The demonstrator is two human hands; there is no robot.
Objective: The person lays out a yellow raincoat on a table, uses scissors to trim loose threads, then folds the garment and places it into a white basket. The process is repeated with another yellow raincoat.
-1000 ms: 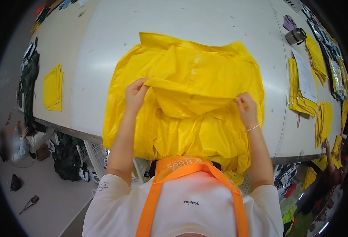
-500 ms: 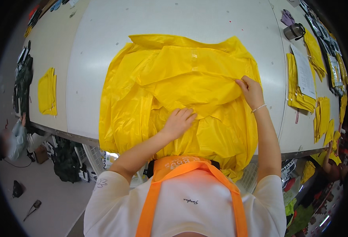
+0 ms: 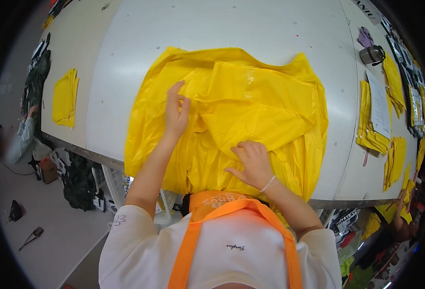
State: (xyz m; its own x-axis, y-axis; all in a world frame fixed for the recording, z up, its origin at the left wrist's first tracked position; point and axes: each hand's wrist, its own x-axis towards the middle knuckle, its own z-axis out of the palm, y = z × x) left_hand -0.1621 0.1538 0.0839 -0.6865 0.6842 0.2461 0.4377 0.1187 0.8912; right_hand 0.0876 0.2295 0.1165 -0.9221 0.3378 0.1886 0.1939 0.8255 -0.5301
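Pressing flat w/ both hands: left hand (image 3: 176,111) lies open, fingers together, on the upper-left part of the yellow garment (image 3: 232,115), gripping nothing; right hand (image 3: 252,163) rests palm-down, fingers spread, on the near edge of a folded panel, also not pinching. A sec ago both hands held the fabric up by its top corners; half a sec ago the left was low at the near edge and the right up at the right side. Now they've swapped, left up, right down, so the lifted fold seems laid down and is being smoothed. Garment sits mid-table on the white table (image 3: 251,29), near hem hanging over the front edge. Material looks thin, slick, glossy, w/ sharp crinkles. Off to the left a small yellow folded stack (image 3: 65,96); at right more yellow pieces (image 3: 374,135), a paper sheet (image 3: 380,103), a metal mug (image 3: 370,54).
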